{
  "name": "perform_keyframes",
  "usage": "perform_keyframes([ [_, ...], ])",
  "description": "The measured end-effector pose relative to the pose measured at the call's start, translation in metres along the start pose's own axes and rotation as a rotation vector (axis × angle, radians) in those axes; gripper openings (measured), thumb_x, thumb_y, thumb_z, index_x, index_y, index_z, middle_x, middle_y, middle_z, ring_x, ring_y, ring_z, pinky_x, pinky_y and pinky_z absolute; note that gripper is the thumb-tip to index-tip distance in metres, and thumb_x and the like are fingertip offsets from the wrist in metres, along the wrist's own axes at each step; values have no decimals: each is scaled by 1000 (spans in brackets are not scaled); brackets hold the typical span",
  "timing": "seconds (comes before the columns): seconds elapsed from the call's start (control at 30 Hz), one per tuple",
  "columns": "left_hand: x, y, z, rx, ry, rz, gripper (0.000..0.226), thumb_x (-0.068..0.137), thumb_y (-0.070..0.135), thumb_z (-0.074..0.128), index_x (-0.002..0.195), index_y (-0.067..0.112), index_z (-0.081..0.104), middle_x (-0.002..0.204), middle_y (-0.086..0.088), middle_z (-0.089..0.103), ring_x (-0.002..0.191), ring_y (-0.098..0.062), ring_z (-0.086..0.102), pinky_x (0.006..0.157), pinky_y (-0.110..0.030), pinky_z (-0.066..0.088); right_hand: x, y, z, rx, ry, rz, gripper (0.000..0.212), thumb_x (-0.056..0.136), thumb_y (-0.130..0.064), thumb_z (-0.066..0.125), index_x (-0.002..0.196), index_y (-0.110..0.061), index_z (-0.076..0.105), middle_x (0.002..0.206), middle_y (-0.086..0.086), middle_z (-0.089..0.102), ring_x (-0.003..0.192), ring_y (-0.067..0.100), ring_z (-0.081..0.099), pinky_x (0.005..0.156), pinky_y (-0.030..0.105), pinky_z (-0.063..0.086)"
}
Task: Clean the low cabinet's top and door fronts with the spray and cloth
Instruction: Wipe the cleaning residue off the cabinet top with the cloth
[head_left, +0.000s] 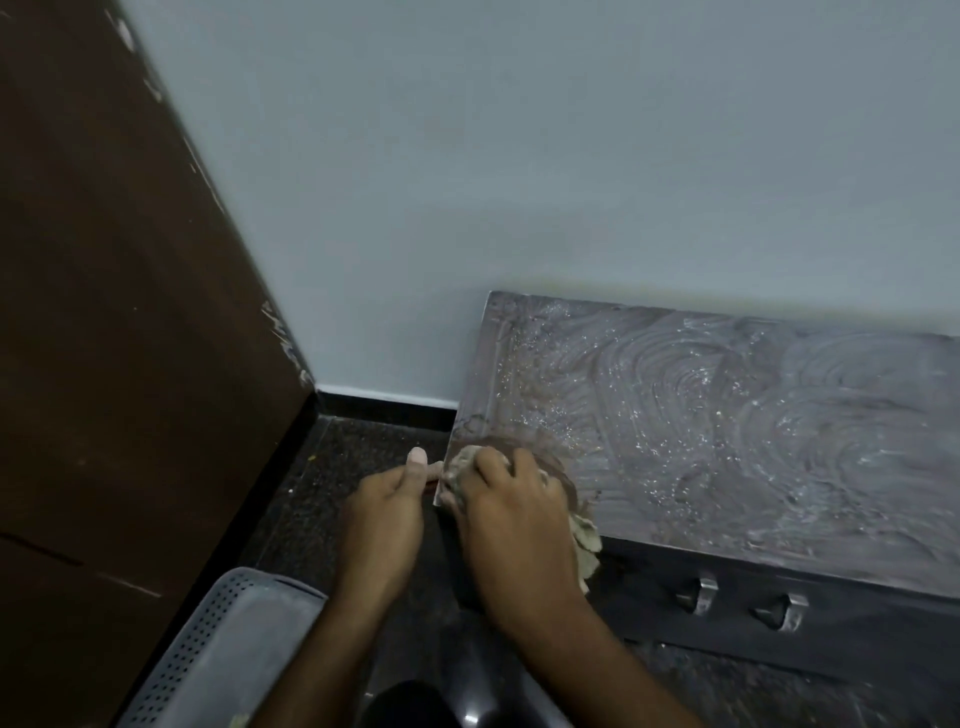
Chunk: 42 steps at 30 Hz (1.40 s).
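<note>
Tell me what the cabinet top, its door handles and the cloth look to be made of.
Cabinet top: dark, smooth, probably laminated wood; wet swirls sit on its surface. Door handles: shiny silver, likely metal. Cloth: soft beige fabric, crumpled under the right hand.

The cabinet top (753, 415) lies open over most of its width, a broad flat surface streaked with wet swirls and nothing standing on it; only its near left corner is taken, by the right hand (511, 514) pressing the cloth (584, 540) there. The wall (519, 182) closes off the back edge. Left of the cabinet, a strip of dark floor (332, 467) gives passage between it and the brown door (104, 312), though the left hand (382, 525) hangs in that gap just beside the corner. A perforated grey basket (218, 639) blocks the near left. Two metal handles (743, 605) jut from the front face.
</note>
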<state>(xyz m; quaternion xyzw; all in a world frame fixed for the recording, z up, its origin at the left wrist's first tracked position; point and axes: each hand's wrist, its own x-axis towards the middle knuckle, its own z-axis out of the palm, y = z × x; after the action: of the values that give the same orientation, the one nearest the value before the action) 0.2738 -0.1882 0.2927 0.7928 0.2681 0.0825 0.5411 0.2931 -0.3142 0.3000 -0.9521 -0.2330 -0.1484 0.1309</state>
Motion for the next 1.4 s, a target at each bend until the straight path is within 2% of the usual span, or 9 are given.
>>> perform_keyframes([
  [0.1,3,2,-1,-26,13,-40,60,98,62,33,92,26,80,91,5,79,96,-15,70,92,-37,51,19,2,3,17,-7,11,19,79,-32,82,93,-21,76,100,-3,67,89,25,61,64,43,53],
  [0.3,3,9,2,-94,44,-55,57,102,56,27,114,23,71,92,3,77,87,4,60,70,-15,36,-7,-9,1,15,-50,-4,26,70,-27,88,92,-19,76,97,-1,67,82,23,61,58,41,52],
  [0.47,5,9,7,-56,83,-45,52,103,52,30,114,23,71,92,1,76,92,-11,65,69,-19,39,33,5,6,41,-61,26,19,93,-31,67,105,-18,74,108,0,65,97,26,60,74,44,53],
  [0.63,7,4,6,-95,76,-57,36,104,41,40,115,24,69,87,2,77,85,-2,64,68,-19,39,-8,-2,-4,-19,-68,66,27,73,-24,86,96,-16,75,101,3,68,86,26,62,61,43,53],
  [0.77,4,9,8,-41,96,-35,30,104,40,41,94,29,68,87,1,74,79,1,60,63,-20,39,18,-4,5,38,-30,-23,16,80,-28,82,93,-20,75,104,-3,66,91,23,61,66,41,53],
  [0.87,10,5,7,-34,50,-29,23,100,31,53,110,22,72,97,1,77,85,0,65,68,-16,43,16,12,-2,65,-94,80,14,88,-28,74,97,-17,74,108,-1,64,97,26,60,74,43,53],
  [1.1,9,-7,15,-83,56,61,23,96,21,64,116,21,74,110,12,74,101,3,66,92,-20,53,-40,42,-14,-36,15,211,17,78,-20,83,90,-16,72,95,-2,66,80,25,59,62,40,51],
  [1.27,7,-5,15,-90,81,66,24,94,18,66,117,18,73,111,8,74,99,0,68,90,-21,55,7,-2,-2,2,-13,124,17,77,-25,84,89,-17,76,94,0,68,84,24,62,64,39,52],
  [1.4,12,-10,13,-101,93,30,27,91,19,70,117,17,73,98,3,77,88,-3,71,87,-28,58,-2,13,-2,41,-32,110,13,82,-24,80,92,-17,76,98,-1,66,87,26,61,64,40,53],
])
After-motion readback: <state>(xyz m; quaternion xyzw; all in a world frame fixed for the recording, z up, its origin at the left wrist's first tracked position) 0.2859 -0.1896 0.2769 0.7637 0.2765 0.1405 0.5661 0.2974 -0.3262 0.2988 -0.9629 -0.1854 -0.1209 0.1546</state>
